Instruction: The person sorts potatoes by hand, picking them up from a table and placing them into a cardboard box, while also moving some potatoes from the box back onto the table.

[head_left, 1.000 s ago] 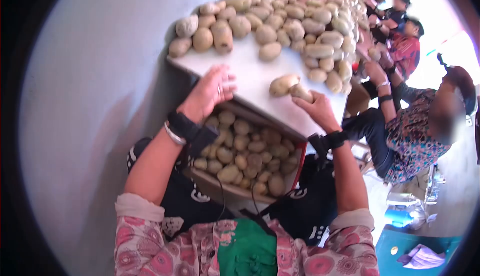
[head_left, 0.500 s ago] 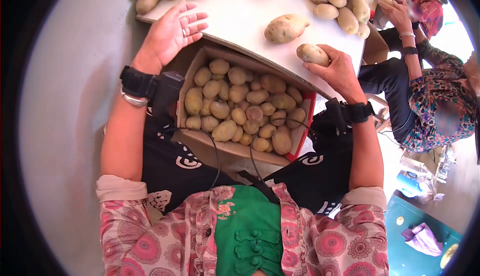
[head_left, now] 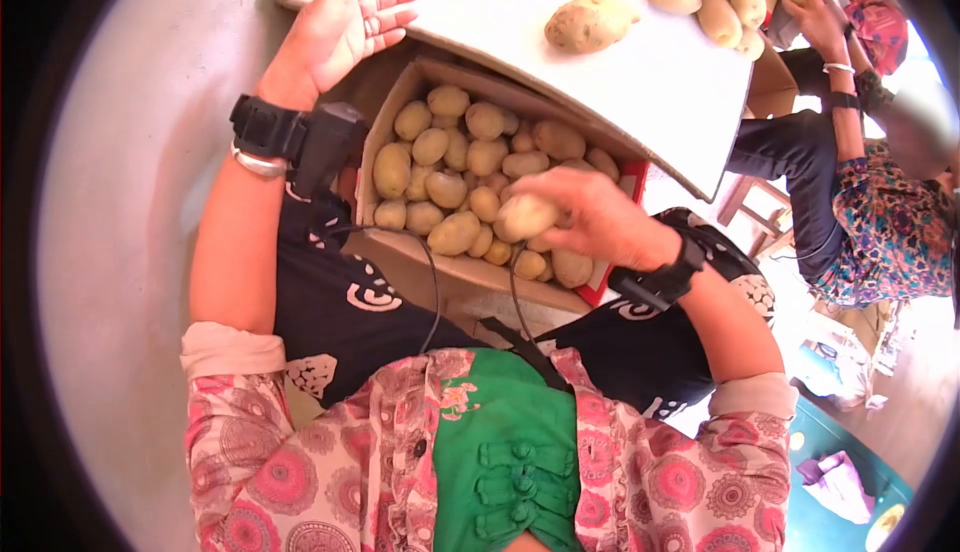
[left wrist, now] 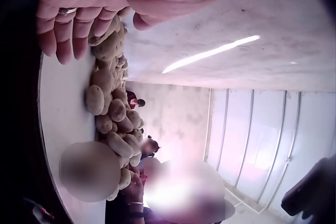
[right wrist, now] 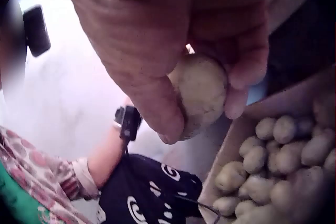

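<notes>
Cardboard box [head_left: 400,252] sits in the lap under the white tabletop [head_left: 640,62] edge, nearly full of potatoes. Head view: right hand [head_left: 590,217] holds 1 potato [head_left: 527,216] just above the pile, grip curled round it. Left hand [head_left: 340,27] lies flat on the tabletop, fingers straight, holding nothing; 1 loose potato [head_left: 590,22] sits further in.

Left wrist view: left hand [left wrist: 100,3] fingers relaxed over the board, heap of potatoes [left wrist: 113,113] beyond.

Right wrist view: thumb and fingers [right wrist: 247,61] wrap the potato [right wrist: 202,90], box below.

Advice: lower it into a gap near the box's middle before letting go; dropping from height risks bruising or rolling over the low front wall.
</notes>
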The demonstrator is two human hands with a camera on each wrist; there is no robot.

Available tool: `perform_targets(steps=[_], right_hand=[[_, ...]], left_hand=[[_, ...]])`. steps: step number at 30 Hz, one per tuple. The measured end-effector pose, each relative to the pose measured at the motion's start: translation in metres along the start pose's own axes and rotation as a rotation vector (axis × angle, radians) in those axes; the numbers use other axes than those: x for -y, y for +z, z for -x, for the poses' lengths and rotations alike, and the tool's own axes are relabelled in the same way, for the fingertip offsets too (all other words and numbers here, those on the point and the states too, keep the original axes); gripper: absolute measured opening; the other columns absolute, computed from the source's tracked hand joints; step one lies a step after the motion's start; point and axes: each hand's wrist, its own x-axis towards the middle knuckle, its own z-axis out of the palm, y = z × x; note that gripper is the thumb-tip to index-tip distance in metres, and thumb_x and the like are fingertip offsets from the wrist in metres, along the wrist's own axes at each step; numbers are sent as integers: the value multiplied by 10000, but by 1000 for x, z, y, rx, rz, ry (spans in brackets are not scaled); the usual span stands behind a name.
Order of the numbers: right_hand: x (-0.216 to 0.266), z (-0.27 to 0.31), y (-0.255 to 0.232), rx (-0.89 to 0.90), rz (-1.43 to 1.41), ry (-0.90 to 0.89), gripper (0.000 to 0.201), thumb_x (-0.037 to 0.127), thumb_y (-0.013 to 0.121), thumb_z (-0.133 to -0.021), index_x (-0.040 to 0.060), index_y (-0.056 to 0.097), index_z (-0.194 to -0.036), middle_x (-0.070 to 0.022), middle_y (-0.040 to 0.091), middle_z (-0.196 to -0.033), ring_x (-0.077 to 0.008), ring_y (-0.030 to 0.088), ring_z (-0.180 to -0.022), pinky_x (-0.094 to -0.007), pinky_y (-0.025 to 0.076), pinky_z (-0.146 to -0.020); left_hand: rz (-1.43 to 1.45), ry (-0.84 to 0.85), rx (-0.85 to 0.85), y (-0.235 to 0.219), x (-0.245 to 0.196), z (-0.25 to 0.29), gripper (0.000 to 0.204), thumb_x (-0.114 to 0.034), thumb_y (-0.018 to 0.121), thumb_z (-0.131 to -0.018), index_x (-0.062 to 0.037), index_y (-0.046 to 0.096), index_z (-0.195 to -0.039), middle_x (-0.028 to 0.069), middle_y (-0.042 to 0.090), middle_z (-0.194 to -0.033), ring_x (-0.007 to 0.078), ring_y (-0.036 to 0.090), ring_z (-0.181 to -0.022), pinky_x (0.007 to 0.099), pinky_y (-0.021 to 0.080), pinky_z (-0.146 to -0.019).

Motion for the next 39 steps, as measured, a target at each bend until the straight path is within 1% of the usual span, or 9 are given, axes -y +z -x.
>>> perform_targets(steps=[5, 10, 13, 16, 19, 27, 33, 34, 39], right_hand=[[13, -4, -3, -36, -143, 89, 461, 61, 654, -733, 53, 505, -1169, -173, 510, -1145, -345, 526, -1038, -382, 447, -897], [25, -28, -34, -362, -27, 8, 273, 35, 640, -752, 63, 569, -1014, -124, 588, -991, -291, 590, -934, -340, 485, -812], [18, -47, -70, -685, 282, -135, 348, -14, 611, -716, 39, 567, -1056, -150, 587, -1076, -322, 528, -1084, -369, 404, -955], [-6, -56, -96, -563, 537, 22, 679, 46, 545, -662, 94, 387, -1321, -216, 332, -1367, -403, 343, -1253, -411, 307, -1035], [-22, -64, -98, -401, 765, 136, 700, 15, 538, -654, 158, 396, -1324, -188, 382, -1331, -355, 344, -1263, -432, 282, -1031], [-39, -78, -89, -504, 763, 81, 459, -21, 569, -687, 112, 511, -1122, -114, 563, -1074, -284, 491, -1095, -437, 350, -903], [6, -55, -75, -388, 270, 187, 508, 163, 659, -628, 19, 492, -1086, -199, 596, -998, -340, 574, -968, -362, 454, -840], [10, -48, -72, -373, 231, 188, 550, 163, 670, -637, 22, 483, -1135, -172, 598, -1045, -277, 582, -1007, -334, 442, -887], [17, 0, -60, -392, -55, 172, 630, 159, 662, -668, 60, 433, -1246, -135, 573, -1114, -245, 570, -1024, -342, 440, -905]], left_hand=[[73, -4, -10, 11, -7, 3, 451, -376, 375, -964, -51, 372, -1277, 150, 524, -1205, 209, 563, -1017, 321, 480, -839], [45, 18, -28, 13, -10, 5, 447, -395, 385, -958, -68, 396, -1262, 137, 540, -1194, 186, 568, -998, 309, 474, -816], [49, -8, -26, 13, -8, 5, 429, -378, 376, -960, -71, 402, -1258, 130, 537, -1206, 190, 566, -1015, 312, 475, -826], [34, 28, 32, 8, -7, 5, 418, -353, 370, -965, -60, 395, -1262, 143, 513, -1231, 203, 560, -1037, 312, 480, -842], [22, 31, 41, 9, -12, 8, 434, -366, 379, -962, -57, 391, -1266, 139, 508, -1237, 202, 546, -1062, 315, 462, -870], [44, 86, 87, -3, -9, 12, 452, -391, 425, -944, -48, 406, -1237, 143, 541, -1190, 204, 559, -1035, 309, 455, -852], [29, 93, 58, 0, -6, 18, 465, -405, 418, -943, -48, 407, -1240, 147, 541, -1195, 201, 552, -1044, 310, 451, -856], [26, 83, 60, -1, -6, 18, 470, -402, 401, -951, -53, 394, -1265, 137, 525, -1216, 197, 544, -1061, 306, 451, -867], [3, 112, 31, 11, -8, 18, 480, -397, 395, -955, -53, 384, -1290, 128, 514, -1231, 195, 537, -1070, 298, 451, -869]])
